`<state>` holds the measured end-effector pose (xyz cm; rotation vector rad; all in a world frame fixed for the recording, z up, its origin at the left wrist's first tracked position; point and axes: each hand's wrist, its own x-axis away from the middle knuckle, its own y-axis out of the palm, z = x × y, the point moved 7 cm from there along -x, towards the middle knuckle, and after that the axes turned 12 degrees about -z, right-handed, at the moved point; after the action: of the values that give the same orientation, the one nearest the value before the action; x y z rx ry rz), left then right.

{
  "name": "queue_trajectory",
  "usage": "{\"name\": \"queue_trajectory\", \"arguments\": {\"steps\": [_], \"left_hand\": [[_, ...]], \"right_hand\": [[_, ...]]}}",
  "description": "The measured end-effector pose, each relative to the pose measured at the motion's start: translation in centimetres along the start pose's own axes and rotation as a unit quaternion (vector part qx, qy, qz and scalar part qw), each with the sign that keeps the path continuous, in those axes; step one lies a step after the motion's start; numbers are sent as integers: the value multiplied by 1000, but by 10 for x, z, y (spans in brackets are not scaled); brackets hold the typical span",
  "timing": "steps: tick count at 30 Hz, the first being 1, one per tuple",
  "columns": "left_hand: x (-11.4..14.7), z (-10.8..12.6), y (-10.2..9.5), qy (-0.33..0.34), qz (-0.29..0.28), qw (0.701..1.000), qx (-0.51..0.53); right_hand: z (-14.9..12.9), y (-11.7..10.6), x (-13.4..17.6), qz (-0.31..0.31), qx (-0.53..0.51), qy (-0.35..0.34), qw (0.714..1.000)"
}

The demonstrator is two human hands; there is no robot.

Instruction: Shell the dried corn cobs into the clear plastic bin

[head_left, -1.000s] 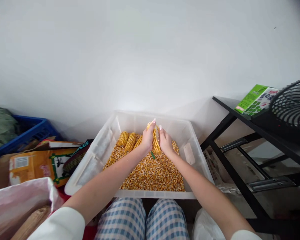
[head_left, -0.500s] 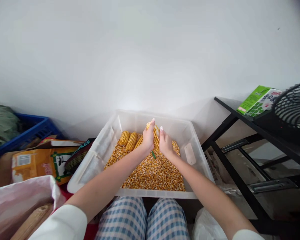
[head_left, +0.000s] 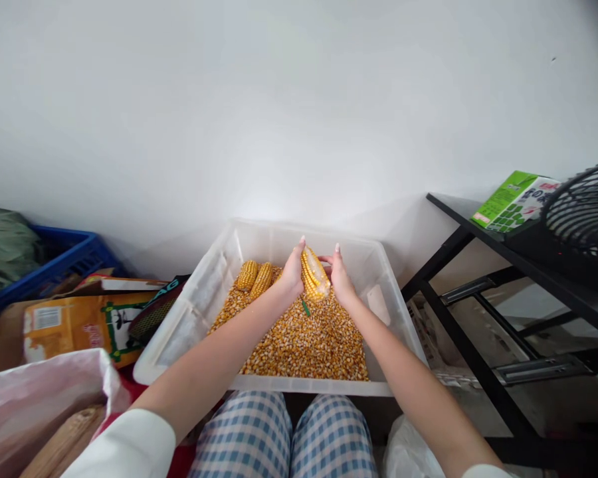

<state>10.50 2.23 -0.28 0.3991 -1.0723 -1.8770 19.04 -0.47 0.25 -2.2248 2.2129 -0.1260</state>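
Observation:
My left hand is closed around a yellow corn cob held above a white plastic bin. A pale strip without kernels runs down the cob's right side. Close by on the right, my right hand has its thumb raised away from the cob, while its fingertips reach toward the cob's back edge; whether they press on it is hard to see. Loose corn kernels cover the bin's floor. Several whole cobs lie at the bin's back left. Just below the held cob shows a small green strip.
Left of the bin are a blue crate, an orange package and a white bag with cobs or wood-like pieces inside. On the right, a black metal frame carries a green box and a fan.
The cob has turned, so its bare strip now faces me. My right hand has shifted slightly right, its thumb moving off the cob. My left hand still grips it.

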Motion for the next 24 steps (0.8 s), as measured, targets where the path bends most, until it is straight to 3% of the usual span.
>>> {"name": "queue_trajectory", "arguments": {"steps": [2, 4, 7, 14, 19, 24], "left_hand": [[-4, 7, -4, -33, -3, 999, 8], [-7, 20, -13, -24, 18, 1000, 5], [-10, 32, -25, -12, 46, 999, 5], [-6, 26, -29, -32, 48, 998, -25], [-4, 17, -27, -104, 39, 993, -28], [-1, 17, -24, -121, 30, 992, -6]], "right_hand": [[-3, 7, 0, -98, -47, 30, 994], [-11, 18, 6, -188, -58, 27, 980], [-18, 37, 19, -264, -47, 1, 964], [-1, 54, 21, -191, -36, 2, 981], [2, 53, 18, -201, -46, 4, 979], [6, 55, 19, -216, -55, 5, 975]]}}
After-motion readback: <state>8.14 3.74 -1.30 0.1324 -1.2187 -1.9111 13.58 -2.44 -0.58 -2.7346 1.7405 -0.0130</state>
